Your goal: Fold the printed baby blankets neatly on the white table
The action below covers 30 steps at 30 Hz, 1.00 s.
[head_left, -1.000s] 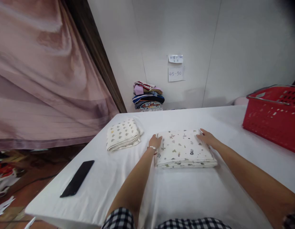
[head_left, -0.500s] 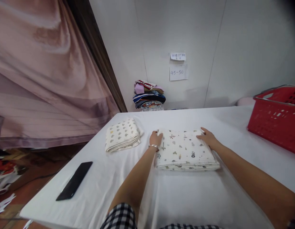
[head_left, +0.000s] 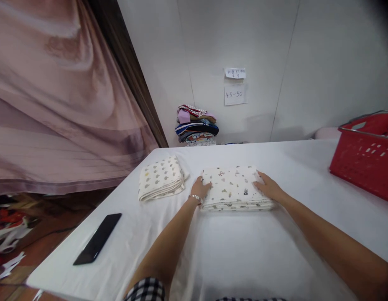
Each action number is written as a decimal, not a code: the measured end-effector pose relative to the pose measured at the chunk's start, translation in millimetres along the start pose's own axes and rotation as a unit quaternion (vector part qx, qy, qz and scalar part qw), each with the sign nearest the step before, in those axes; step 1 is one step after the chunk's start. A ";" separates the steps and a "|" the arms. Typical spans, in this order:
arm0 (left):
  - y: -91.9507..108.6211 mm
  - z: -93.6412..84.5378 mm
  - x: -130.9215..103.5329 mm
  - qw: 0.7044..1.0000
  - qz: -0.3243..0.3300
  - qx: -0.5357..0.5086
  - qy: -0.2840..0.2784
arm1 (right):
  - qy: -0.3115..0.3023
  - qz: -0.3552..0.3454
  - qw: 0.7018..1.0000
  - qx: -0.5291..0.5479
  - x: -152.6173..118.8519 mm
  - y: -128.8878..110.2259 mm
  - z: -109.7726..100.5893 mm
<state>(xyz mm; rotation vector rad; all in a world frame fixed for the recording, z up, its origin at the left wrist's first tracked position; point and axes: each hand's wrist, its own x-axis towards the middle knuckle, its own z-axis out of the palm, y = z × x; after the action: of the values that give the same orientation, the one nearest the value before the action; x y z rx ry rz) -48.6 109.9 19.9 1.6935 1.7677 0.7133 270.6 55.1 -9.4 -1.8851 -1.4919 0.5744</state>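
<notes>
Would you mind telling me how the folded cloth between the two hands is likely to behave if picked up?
The folded cloth is probably floppy, since its stacked layers look like thin fabric. Lifted by one layer, it might fall open, as no band shows around it. It seems unlikely to roll, lying flat on the table.
</notes>
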 end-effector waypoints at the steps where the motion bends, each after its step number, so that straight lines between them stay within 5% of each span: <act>1: -3.3 -1.2 -7.7 1.000 0.004 -0.001 -0.003 | -0.004 -0.010 1.000 -0.003 -11.7 2.6 -1.0; 5: -16.9 -3.9 -38.0 0.999 0.047 0.000 0.003 | -0.010 -0.026 1.000 0.014 -56.6 9.9 -11.2; 8: -27.0 0.0 -59.2 0.989 0.135 0.006 0.057 | 0.037 -0.034 0.997 0.062 -81.1 10.0 -22.0; 12: -37.5 8.8 -80.7 0.945 0.297 0.049 0.128 | 0.068 0.009 0.989 0.128 -96.0 7.6 -31.7; 16: -43.3 12.3 -85.7 0.915 0.375 0.092 0.121 | 0.074 -0.013 0.991 0.111 -97.5 7.6 -34.6; 26: -44.5 2.9 -79.8 0.904 0.400 0.079 0.132 | 0.006 -0.100 0.995 0.012 -89.3 23.9 -43.1; 30: -43.8 -2.2 -79.5 0.914 0.382 0.054 0.128 | 0.026 -0.113 0.993 0.009 -89.8 22.9 -45.4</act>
<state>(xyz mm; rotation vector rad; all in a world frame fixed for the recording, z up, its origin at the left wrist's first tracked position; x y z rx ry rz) -78.5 28.4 -6.6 2.4899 1.2675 1.2268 294.7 -44.8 0.0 -1.6749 -1.6323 0.4295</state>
